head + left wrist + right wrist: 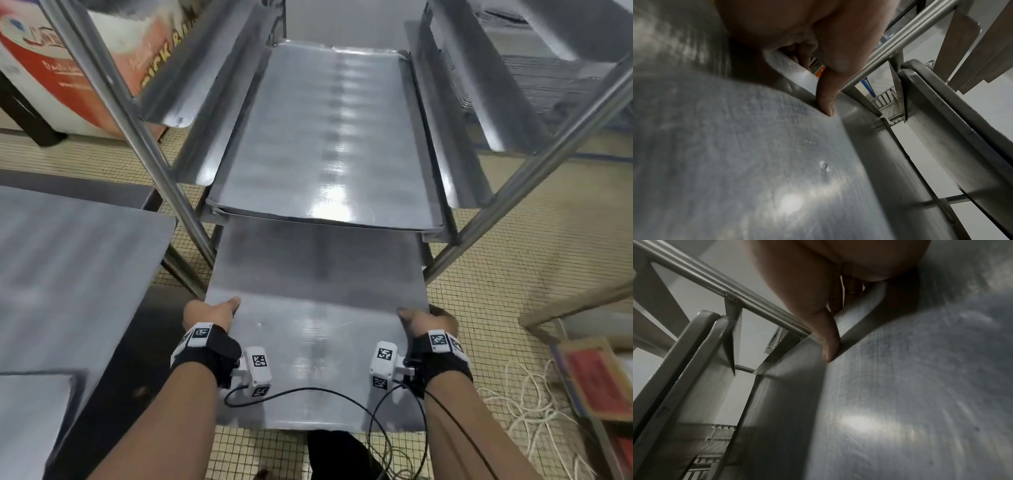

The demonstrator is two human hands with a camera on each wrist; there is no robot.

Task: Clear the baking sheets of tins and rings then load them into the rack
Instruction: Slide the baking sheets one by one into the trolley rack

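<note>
A bare steel baking sheet (pixel 318 308) is held level in front of the rack (pixel 191 219), its far end under the sheet above. My left hand (pixel 209 313) grips its left edge, thumb (pixel 826 100) on the top surface (pixel 735 162). My right hand (pixel 423 320) grips the right edge, thumb (pixel 828 345) on the top surface (pixel 920 402). Another bare sheet (pixel 329 137) lies on the rack's runners one level higher. The fingers under the sheet are hidden. No tins or rings are visible.
Angled runners (pixel 178 68) line both sides of the rack, with empty levels above. A steel table (pixel 68 257) stands at the left. The tiled floor (pixel 513 257) holds white cord (pixel 534 411) and a red box (pixel 592 377) at the right. A printed carton (pixel 61 68) sits at the back left.
</note>
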